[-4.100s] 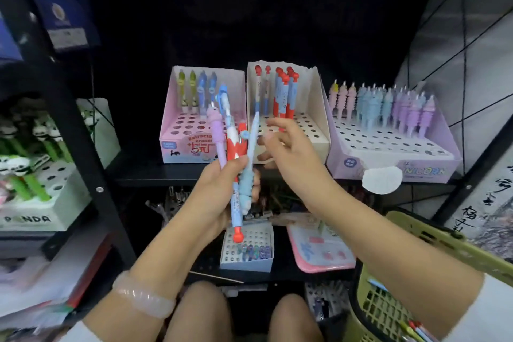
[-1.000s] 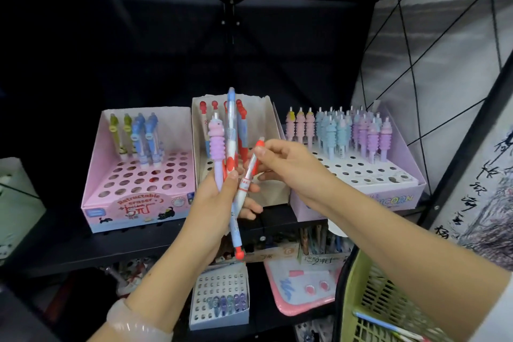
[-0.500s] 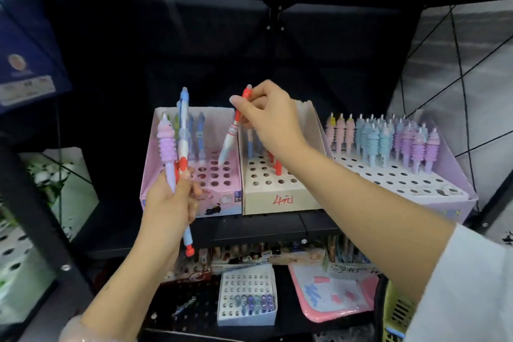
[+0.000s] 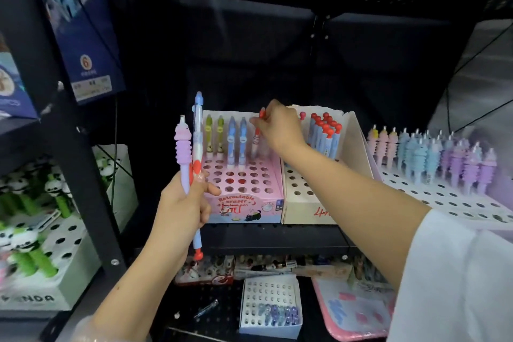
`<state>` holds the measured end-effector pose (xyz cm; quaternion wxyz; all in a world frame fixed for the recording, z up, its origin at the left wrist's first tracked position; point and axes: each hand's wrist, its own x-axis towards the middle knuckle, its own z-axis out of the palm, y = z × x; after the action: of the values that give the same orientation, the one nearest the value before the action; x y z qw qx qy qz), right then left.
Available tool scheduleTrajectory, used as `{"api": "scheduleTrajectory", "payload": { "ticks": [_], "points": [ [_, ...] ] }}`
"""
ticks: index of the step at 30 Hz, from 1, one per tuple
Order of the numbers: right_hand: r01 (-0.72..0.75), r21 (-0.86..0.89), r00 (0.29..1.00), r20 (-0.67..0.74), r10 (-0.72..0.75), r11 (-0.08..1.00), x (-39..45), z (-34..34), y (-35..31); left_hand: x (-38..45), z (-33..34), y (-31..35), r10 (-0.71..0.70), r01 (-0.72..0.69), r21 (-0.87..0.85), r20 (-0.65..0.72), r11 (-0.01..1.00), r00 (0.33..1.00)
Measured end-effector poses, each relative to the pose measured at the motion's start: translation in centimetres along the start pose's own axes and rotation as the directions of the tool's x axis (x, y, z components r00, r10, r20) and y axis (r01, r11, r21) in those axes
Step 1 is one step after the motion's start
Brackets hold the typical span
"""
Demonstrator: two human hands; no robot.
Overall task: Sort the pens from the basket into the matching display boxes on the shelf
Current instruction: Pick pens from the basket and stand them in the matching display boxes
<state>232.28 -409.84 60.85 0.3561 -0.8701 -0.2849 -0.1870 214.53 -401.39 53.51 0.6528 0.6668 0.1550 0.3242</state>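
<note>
While the left hand (image 4: 183,203) gripped two upright pens, a ridged purple pen (image 4: 183,153) and a blue pen (image 4: 197,130) with a red tip below the fist, the right hand (image 4: 280,128) reached farther in and pinched the red top of a white pen (image 4: 256,136). That pen stood over the back row of the pink box (image 4: 244,208), just right of two green and two blue pens. Beside it sat a cream box (image 4: 305,211) with red-capped pens, then a white box (image 4: 455,203) of pastel ridged pens, all on the black shelf (image 4: 277,239)
</note>
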Motion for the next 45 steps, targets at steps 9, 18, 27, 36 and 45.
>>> {"api": "scheduleTrajectory", "payload": {
  "ticks": [9,18,27,36,45],
  "points": [
    [0.053,-0.419,0.981,0.193,0.032,0.907,-0.1,2.2,-0.9,-0.2,0.2,-0.1,-0.041,0.042,-0.013,0.027,0.999,0.999],
    [-0.021,0.438,0.982,0.177,-0.063,0.899,-2.1,-2.4,-4.4,-0.4,0.6,0.8,0.029,-0.033,0.047,0.079,0.998,0.996],
    [-0.260,0.771,0.946,0.325,-0.008,0.581,-3.8,-2.6,-4.4,-1.1,1.1,1.0,0.051,-0.049,-0.023,0.069,0.999,0.996],
    [-0.390,0.815,0.900,0.436,-0.011,0.430,-4.0,-3.0,-4.4,-0.8,0.2,0.5,0.054,-0.055,0.053,0.029,0.997,0.998],
    [0.066,0.489,0.994,0.043,-0.100,0.870,-3.6,-1.8,-3.3,-0.5,-0.4,-0.3,-0.024,0.024,-0.028,-0.023,0.999,0.999]
  ]
}}
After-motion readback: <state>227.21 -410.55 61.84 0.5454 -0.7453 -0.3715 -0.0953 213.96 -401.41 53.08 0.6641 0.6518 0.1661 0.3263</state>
